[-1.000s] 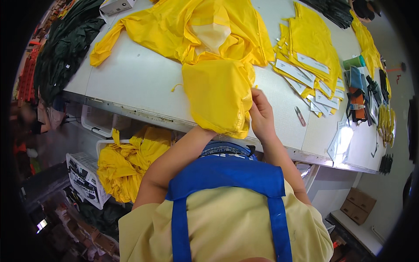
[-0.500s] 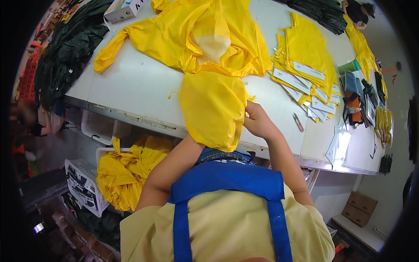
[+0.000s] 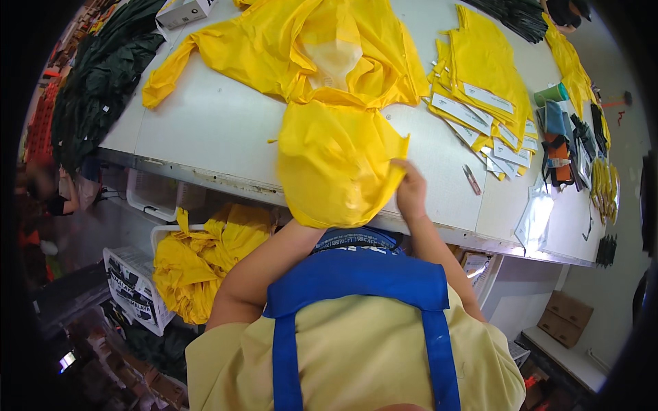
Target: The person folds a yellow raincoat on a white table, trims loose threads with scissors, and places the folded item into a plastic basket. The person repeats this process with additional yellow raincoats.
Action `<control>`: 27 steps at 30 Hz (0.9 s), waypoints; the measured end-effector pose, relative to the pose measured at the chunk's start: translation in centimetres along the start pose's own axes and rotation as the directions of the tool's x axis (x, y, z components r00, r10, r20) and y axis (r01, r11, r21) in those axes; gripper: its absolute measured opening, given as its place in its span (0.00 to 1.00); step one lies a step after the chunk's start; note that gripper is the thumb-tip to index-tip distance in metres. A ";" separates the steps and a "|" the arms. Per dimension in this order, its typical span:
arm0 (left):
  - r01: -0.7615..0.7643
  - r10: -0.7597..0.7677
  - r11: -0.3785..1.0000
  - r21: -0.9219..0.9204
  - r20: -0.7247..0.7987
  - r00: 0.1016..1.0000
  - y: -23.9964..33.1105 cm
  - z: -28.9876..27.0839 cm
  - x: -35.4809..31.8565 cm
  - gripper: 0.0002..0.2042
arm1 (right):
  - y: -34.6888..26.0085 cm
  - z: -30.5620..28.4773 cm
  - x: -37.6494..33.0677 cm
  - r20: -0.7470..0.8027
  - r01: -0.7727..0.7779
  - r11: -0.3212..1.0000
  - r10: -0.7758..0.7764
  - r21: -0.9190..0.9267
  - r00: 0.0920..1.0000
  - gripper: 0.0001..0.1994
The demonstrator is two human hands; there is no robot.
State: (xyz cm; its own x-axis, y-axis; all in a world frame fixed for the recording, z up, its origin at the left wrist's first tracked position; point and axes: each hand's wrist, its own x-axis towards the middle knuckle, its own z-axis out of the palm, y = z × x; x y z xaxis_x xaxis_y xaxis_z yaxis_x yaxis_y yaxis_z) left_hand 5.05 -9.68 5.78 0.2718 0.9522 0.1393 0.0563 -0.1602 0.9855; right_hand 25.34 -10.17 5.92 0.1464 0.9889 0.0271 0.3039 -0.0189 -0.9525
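Note:
A large yellow garment (image 3: 343, 61) lies spread on the white table (image 3: 205, 137). Its lower part (image 3: 336, 171) bulges over the near table edge. My right hand (image 3: 411, 188) pinches the right edge of that hanging part. My left forearm (image 3: 264, 264) runs up under the fabric, and the left hand itself is hidden inside it. I wear a pale yellow shirt with a blue apron (image 3: 356, 288).
Folded yellow pieces with white cards (image 3: 480, 89) are stacked at the right, with small snips (image 3: 471, 179) and a green roll (image 3: 552, 94) nearby. Dark green garments (image 3: 103, 75) pile at the left. A white crate of yellow garments (image 3: 199, 260) sits under the table.
The lower part of the yellow garment has been drawn toward me over the table edge and has puffed out. My right hand has slid down along its right edge.

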 end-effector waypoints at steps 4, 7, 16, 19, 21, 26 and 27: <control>0.351 -0.423 0.893 0.281 0.259 0.868 -2.6 -2.6 -5.1 0.31 | 3.5 -7.0 1.8 -0.089 0.079 0.990 -0.068 0.117 0.994 0.13; 0.620 -0.602 0.701 0.351 -0.175 0.779 -3.9 -5.5 -7.0 0.29 | 5.0 -8.6 1.2 -0.031 -0.105 0.972 0.113 0.211 0.993 0.12; -0.151 0.129 0.772 0.617 0.081 0.988 -4.1 -10.2 0.4 0.14 | 7.2 -14.1 4.7 0.169 0.014 0.997 -0.001 -0.075 0.986 0.02; 0.038 -0.161 0.718 0.695 0.113 0.980 -4.2 -12.0 0.7 0.06 | 5.3 -15.7 7.5 0.187 0.082 0.741 0.060 -0.667 0.980 0.08; -0.053 -0.169 0.699 0.713 0.237 0.957 -3.9 -12.1 1.1 0.05 | 4.6 -13.6 7.5 0.151 0.160 0.528 -0.061 -0.834 0.987 0.17; -0.191 0.039 0.776 0.601 0.257 0.966 -3.8 -11.2 0.9 0.06 | -1.6 -3.9 1.5 0.437 0.449 0.745 -0.234 -0.493 0.868 0.30; -0.184 0.033 0.796 0.577 0.263 0.964 -3.5 -10.9 0.8 0.07 | -2.6 -2.0 0.8 0.415 0.453 0.704 -0.243 -0.546 0.877 0.30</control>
State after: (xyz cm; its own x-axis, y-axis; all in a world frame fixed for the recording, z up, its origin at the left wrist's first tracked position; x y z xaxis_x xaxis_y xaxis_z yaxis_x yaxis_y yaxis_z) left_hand -5.46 -5.53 3.46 0.5163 0.8447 0.1415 0.5489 -0.4531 0.7024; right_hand 26.59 -9.65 9.00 -0.3357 0.9330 0.1296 0.7946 0.3543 -0.4930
